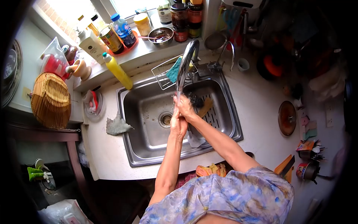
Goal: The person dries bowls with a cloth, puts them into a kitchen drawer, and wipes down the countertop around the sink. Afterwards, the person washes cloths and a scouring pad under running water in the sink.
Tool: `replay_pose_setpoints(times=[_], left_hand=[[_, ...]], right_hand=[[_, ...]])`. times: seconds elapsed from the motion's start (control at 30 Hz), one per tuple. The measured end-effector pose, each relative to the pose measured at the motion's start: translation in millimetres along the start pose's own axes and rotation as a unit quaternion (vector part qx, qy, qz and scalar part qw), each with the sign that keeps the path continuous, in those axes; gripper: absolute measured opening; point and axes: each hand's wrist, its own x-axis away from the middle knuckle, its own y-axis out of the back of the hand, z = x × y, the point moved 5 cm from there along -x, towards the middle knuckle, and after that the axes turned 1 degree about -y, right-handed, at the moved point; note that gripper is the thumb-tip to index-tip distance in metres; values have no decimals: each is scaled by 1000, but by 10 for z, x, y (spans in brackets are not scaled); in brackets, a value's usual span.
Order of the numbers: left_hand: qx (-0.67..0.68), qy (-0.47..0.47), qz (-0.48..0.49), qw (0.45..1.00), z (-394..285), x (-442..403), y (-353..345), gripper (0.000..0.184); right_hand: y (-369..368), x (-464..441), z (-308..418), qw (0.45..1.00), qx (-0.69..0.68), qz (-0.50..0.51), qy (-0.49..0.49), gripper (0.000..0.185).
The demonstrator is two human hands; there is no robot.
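Note:
Under the curved chrome faucet [183,69], my two hands are pressed together over the steel sink [147,99]. Water runs from the spout onto them. My right hand [185,107] lies across the upper part of my left hand, with its fingers closed around it. Below it, my left hand [179,125] has its fingers mostly hidden behind the right. No object shows between the hands. Just behind them, in the sink, are a dark bristly scrubber [195,100] and a tan piece [205,107] whose kind I cannot tell. A whitish cloth-like thing [195,140] hangs below my wrists.
A wire rack [161,80] holds a teal sponge [173,71] at the sink's back edge. A yellow bottle [118,71] leans left of it. On the counter lies a grey rag [118,126]. Jars and a metal bowl [161,36] line the sill. A lid [287,118] is at right.

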Motion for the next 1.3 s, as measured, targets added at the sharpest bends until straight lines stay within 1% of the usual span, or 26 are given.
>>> replay_pose_setpoints(times=[0.03,0.1,0.13,0.17,0.23,0.27,0.3,0.4,0.43,0.47,0.5,0.53,0.57,0.63,0.67,0.7,0.77,0.83,0.9,0.97,1.1,1.13,1.2,1.23,1.27,1.3], left_hand=[[-3,3,0,1000,-31,-47,56,38],[47,24,-38,998,-157,-200,221,42],[40,9,-63,997,-225,-335,390,46],[48,-13,-153,987,-278,-261,197,48],[46,20,-27,998,-199,-306,190,44],[50,6,-43,998,-74,-211,169,39],[38,50,-33,997,9,-92,44,34],[59,39,-38,997,22,-65,41,35],[50,37,-46,997,-42,-125,137,37],[50,12,-52,997,-126,-202,213,39],[28,14,-58,998,-210,-160,117,41],[70,72,80,992,-151,-216,125,41],[111,128,215,962,-89,-218,115,42],[60,99,-12,993,20,-218,81,39],[95,122,-57,986,47,-208,125,35],[95,121,-56,987,41,-253,184,35],[123,166,16,978,44,-361,236,27],[111,145,-56,982,-38,-365,123,24],[108,122,-89,983,-82,-415,184,23],[103,106,-93,985,-101,-508,315,25],[47,37,-109,992,-197,-447,375,32],[35,32,-116,992,-224,-355,276,30],[-3,20,-113,993,-253,-297,347,28],[-43,14,-107,993,-293,-226,268,27],[-49,0,-189,981,-273,-152,251,22],[-51,-3,-192,980,-258,-103,261,22]], right_hand=[[-2,75,43,996,-58,42,-50,37],[-17,465,402,996,0,75,43,37],[-54,652,616,982,105,52,147,38],[-42,757,815,970,134,13,203,38],[3,590,636,987,70,-1,143,37],[37,407,502,996,5,-14,88,35],[64,223,361,997,-61,-26,35,34],[145,148,183,1000,-13,19,1,43],[77,299,196,999,-8,44,17,46],[75,579,744,970,10,-43,240,32],[19,628,702,974,52,47,217,32],[72,605,675,974,52,46,216,32],[120,536,643,963,148,34,223,37],[233,362,602,913,335,10,232,54],[285,279,537,918,346,81,174,62],[397,226,560,905,370,59,202,51],[689,67,700,913,348,123,173,37],[1050,-111,781,914,393,-22,102,28],[1304,-435,598,911,401,-29,86,30],[1476,-674,540,923,329,-71,188,34],[1470,-536,506,936,312,-63,149,32],[1427,-427,499,949,301,-31,91,31],[1276,-193,551,954,265,-10,138,29],[1186,-92,572,962,248,8,118,29],[1107,4,612,968,224,37,109,29],[1030,105,663,973,200,64,99,29]])
